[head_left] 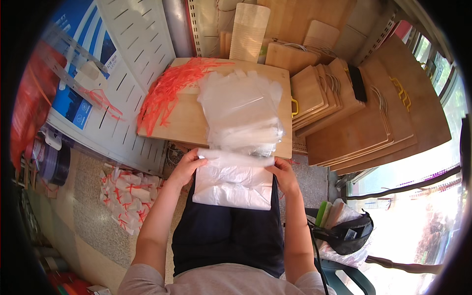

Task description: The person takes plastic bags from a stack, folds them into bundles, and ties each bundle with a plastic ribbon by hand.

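A folded bundle [233, 183] of thin, cloudy plastic lies across my lap, soft and crinkled, its far edge rolled into a ridge. My left hand [186, 166] pinches that ridge at its left end, fingers curled over the film; my right hand [281, 173] grips the right end the same way, so both hands are closed on the bundle.

On the floor to my left lies a heap of small white packets [124, 196] tied with red strips. To my right a black bag [350, 235] sits on a green chair, holding pale and green items.

Just beyond my hands a square wooden board [182, 118] carries a stack of clear plastic bags [242, 110], limp and glossy, with a loose sheaf of red ties [164, 91] beside it. Further right, wooden boards [364, 118] lean in overlapping rows, some with yellow handles. At far left a blue-and-white sign [81, 105] stands behind a white slotted panel [140, 37].
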Tool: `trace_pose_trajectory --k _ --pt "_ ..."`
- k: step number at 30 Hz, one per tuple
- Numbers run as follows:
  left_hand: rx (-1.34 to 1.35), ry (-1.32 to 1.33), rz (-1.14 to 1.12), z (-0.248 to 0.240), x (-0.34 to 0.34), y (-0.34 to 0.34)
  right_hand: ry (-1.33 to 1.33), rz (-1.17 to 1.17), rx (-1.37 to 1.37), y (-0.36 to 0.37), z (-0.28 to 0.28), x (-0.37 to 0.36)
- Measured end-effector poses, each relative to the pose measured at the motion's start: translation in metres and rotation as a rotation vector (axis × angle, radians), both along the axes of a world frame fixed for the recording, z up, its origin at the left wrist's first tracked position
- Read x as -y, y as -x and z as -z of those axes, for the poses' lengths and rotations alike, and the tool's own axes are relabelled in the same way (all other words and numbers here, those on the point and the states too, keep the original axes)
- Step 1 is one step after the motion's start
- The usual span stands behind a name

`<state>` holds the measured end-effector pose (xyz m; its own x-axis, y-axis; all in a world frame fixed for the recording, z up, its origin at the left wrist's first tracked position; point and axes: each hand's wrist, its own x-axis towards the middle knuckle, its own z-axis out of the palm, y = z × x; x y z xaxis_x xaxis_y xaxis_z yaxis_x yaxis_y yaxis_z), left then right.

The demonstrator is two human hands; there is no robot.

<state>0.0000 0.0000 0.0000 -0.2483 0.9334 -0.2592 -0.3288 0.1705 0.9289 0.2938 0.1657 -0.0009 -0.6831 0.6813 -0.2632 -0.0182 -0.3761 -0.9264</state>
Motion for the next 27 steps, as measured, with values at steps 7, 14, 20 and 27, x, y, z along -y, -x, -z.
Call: trace_pose_trajectory --k 7,14,20,27 --pt "-0.121 -0.032 0.1 -0.013 0.016 0.017 -0.09 0.026 -0.135 -0.007 0.004 0.009" --pt "-0.525 -0.035 0.234 -0.037 0.008 0.012 -0.317 0.002 0.453 0.013 -0.037 0.009" --pt "-0.516 -0.008 0.276 -0.05 0.01 0.015 -0.8 -0.212 0.459 0.012 -0.049 0.016" --pt "-1.352 -0.265 0.402 -0.088 -0.009 -0.046 -0.894 -0.349 0.594 0.017 -0.045 0.02"
